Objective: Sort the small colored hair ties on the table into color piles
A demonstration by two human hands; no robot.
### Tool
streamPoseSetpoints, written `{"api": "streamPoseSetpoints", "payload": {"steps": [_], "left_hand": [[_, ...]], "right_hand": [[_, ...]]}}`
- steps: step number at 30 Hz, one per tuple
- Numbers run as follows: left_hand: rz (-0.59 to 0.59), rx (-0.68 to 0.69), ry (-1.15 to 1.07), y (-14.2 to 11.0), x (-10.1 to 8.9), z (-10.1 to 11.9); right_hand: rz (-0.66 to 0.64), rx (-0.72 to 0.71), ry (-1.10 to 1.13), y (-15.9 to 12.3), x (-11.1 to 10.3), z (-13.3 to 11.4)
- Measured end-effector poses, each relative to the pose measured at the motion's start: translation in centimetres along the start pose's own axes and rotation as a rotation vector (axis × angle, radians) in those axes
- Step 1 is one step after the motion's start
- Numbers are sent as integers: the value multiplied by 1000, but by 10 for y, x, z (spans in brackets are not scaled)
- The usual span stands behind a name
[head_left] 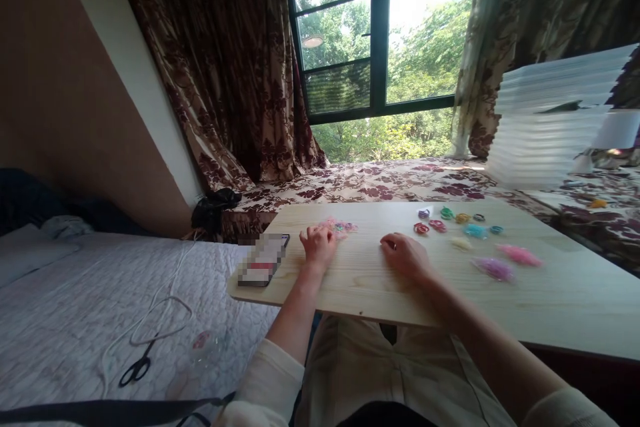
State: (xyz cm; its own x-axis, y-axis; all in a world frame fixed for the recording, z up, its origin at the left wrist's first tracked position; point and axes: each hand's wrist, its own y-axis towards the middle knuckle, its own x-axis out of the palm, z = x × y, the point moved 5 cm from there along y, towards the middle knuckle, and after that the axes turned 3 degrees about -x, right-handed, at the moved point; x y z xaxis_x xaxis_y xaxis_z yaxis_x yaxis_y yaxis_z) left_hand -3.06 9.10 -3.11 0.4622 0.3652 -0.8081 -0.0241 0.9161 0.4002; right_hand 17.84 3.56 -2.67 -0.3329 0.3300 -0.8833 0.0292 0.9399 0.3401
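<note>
pieces in a loose, pinkish, mixed-coloured heap (345,227) lie toward the far left of the smooth, pale wood-grained tabletop (360,280), where a hasty sweep of the half-curled left hand (319,245) could scatter them. mid-tabletop, the right hand (405,255) curls loosely; i cannot tell what, if anything, either grips. tabletop-right lie small, round, coloured coils (421,229).

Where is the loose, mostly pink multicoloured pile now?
In the head view, the pile lies on the left part of the pale wooden tabletop, just beyond and right of the left hand.
</note>
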Motion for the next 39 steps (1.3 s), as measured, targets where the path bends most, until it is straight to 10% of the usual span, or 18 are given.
{"api": "streamPoseSetpoints", "payload": {"steps": [32,39], "left_hand": [[57,69,12,3,-1,-5],[30,137,140,35,-6,12]], "right_hand": [[-24,26,32,0,2,2],[-24,18,37,1,3,2]]}}
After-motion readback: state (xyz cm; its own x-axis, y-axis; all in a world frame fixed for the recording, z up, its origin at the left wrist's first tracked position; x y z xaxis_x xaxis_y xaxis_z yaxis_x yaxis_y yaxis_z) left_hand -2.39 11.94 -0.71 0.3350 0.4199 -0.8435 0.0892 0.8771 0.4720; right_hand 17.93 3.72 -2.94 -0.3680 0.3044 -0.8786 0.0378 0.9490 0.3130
